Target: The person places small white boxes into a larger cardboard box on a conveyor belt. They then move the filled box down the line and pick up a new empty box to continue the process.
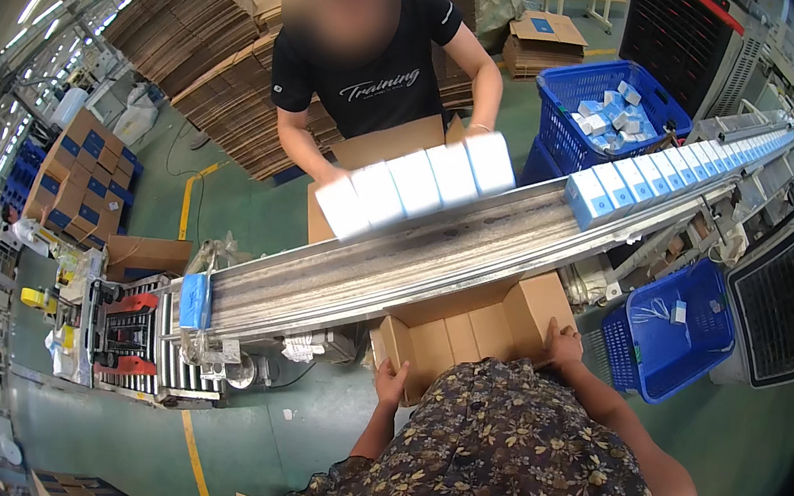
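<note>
An open cardboard box [534, 311] stands upright against my body, beside the near edge of the conveyor. Nothing shows inside the part of it that I can see. My left hand [389, 385] grips its left side, thumb up along the board. On the opposite side my right hand [562, 343] holds the right wall near its top edge. Across the conveyor [394, 273], a person in a black T-shirt carries a row of several small white boxes [423, 183] between two hands, slightly blurred, above the belt's far side.
A line of white-and-blue boxes [642, 175] runs along the conveyor's right half. Behind it sits a blue basket [562, 99] of loose small boxes; another blue basket [668, 359] is at my right. Flattened cardboard stacks [224, 75] rise behind the person. A roller table [171, 364] adjoins the left end.
</note>
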Action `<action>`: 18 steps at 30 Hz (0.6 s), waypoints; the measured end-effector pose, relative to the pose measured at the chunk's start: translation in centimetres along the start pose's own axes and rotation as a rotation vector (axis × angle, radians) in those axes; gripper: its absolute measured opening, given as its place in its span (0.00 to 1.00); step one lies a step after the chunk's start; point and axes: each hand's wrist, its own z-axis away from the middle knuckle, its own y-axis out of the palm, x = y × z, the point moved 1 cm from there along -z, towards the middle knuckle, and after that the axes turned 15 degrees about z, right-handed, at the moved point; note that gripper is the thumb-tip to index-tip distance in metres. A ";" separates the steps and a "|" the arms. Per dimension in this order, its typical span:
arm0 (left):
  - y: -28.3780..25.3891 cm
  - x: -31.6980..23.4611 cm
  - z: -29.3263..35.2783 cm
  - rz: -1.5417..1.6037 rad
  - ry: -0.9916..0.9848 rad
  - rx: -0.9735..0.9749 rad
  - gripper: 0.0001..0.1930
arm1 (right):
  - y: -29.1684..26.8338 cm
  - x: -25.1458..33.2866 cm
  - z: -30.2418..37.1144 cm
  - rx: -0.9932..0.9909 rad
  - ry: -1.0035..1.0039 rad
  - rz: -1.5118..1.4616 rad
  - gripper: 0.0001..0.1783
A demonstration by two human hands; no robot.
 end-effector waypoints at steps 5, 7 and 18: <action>0.0 1.2 -1.0 0.182 0.037 0.079 0.27 | 2.4 -0.2 -1.5 -0.107 0.016 0.084 0.44; -0.2 2.0 -1.1 0.060 -0.014 0.029 0.26 | 2.0 -0.9 -2.1 -0.080 0.028 0.073 0.40; -0.1 -1.4 0.5 0.085 -0.184 0.064 0.22 | 0.5 -0.6 0.1 -0.239 -0.112 0.019 0.46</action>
